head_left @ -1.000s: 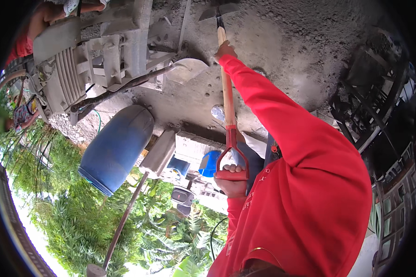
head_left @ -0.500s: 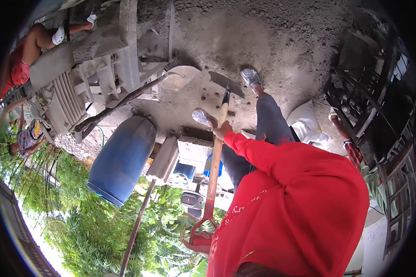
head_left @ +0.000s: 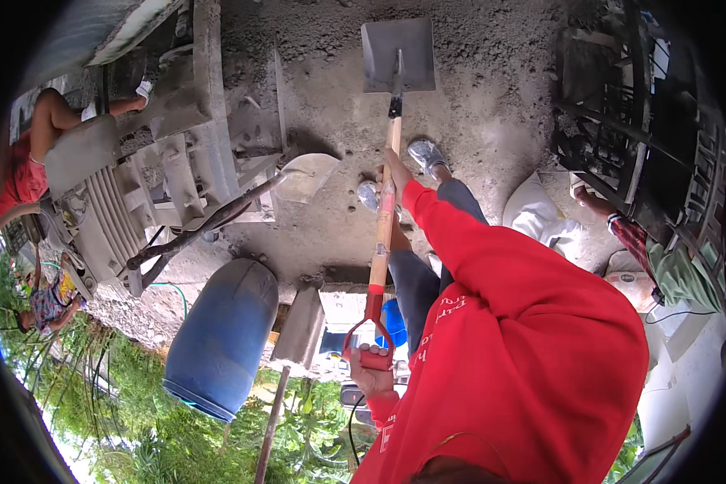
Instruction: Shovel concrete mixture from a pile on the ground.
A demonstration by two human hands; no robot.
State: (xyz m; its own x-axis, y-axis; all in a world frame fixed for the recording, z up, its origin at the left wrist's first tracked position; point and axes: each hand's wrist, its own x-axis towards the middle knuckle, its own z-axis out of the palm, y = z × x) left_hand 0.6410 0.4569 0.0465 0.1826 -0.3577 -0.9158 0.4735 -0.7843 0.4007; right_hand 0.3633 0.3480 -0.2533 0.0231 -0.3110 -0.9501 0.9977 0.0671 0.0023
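Observation:
A shovel [head_left: 385,218] with a pale wooden shaft stretches away from me, its flat grey blade [head_left: 398,68] facing up over the grey, gritty ground. Partway down the shaft, my right hand [head_left: 398,173] is closed around the wood. My left hand [head_left: 369,375] grips the red D-shaped handle at the near end, its fingers wrapped over the crossbar. Both red sleeves reach toward the shovel. Beneath the shaft stand my two feet in grey-smeared footwear, the left one partly covered by the shaft. Whether anything lies on the blade I cannot tell.
A second shovel blade [head_left: 308,177] lies left of my feet. Nearby are a blue barrel [head_left: 218,339] and a dusty machine-like frame [head_left: 169,169]. A white sack [head_left: 534,211] sits at the right. People are at the left [head_left: 31,177], far left [head_left: 52,302] and right [head_left: 633,238].
The shovel has swung forward, away from my feet, and its blade has turned from tilted to flat-facing. Both hands have moved forward with it, still gripping.

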